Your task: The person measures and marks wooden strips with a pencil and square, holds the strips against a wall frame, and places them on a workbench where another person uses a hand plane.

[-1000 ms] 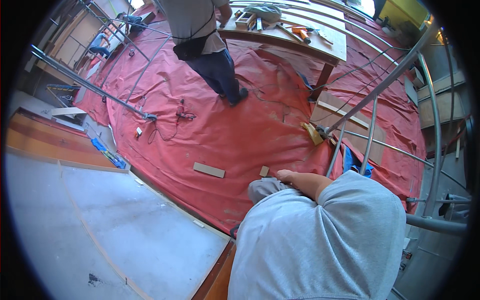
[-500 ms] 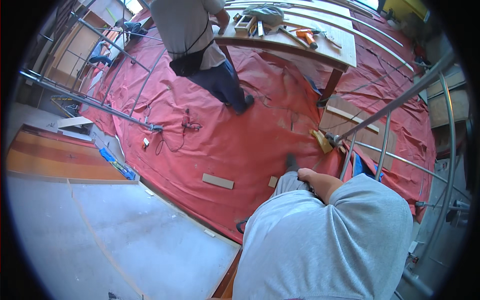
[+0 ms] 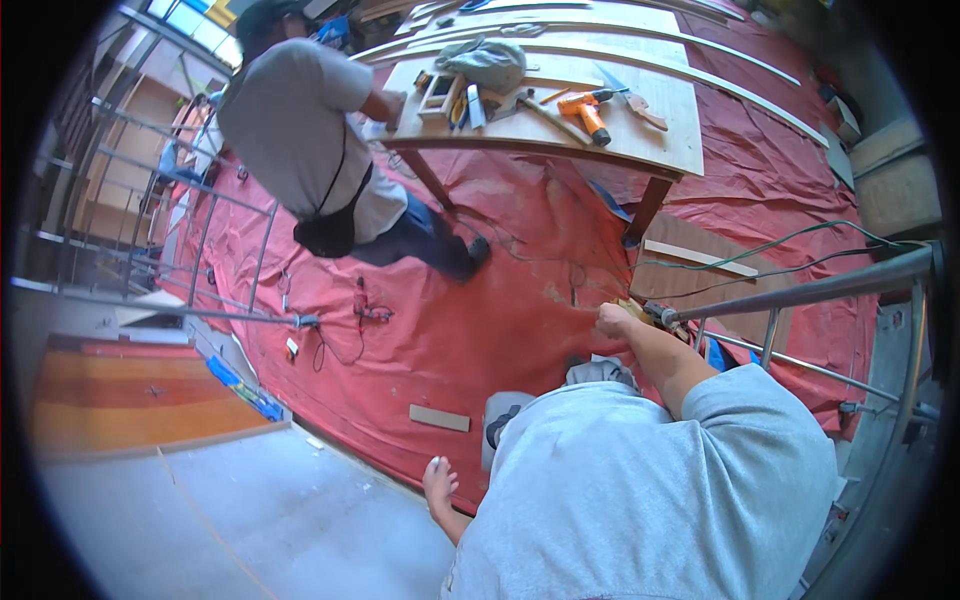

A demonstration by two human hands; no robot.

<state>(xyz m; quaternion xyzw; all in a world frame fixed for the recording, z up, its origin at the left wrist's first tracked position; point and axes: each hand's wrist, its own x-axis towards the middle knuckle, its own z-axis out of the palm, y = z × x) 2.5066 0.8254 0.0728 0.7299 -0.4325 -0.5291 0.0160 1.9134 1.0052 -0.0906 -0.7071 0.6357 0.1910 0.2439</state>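
Observation:
My right hand (image 3: 616,321) is reached forward over the red floor sheet, its fingers curled closed with nothing visible in them. Behind it, beside the end of a metal pole (image 3: 800,288), lies a yellowish thing (image 3: 634,308) that the hand partly covers. My left hand (image 3: 440,482) hangs low at my left side, its fingers loosely bent and apart, no tool in it. It is nearest to a flat strip of wood (image 3: 439,418) lying on the red sheet (image 3: 470,345).
Ahead stands a worktable (image 3: 660,140) with an orange drill (image 3: 590,114), a hammer (image 3: 550,115), a handsaw (image 3: 640,105) and a wooden box (image 3: 440,97). A co-worker (image 3: 310,140) leans at its left. Metal scaffold frames rise on both sides; corded tools (image 3: 370,305) lie on the sheet.
My right hand has swung forward from near my leg. My left hand has come into view at lower left. The table looks nearer, and the co-worker appears farther left.

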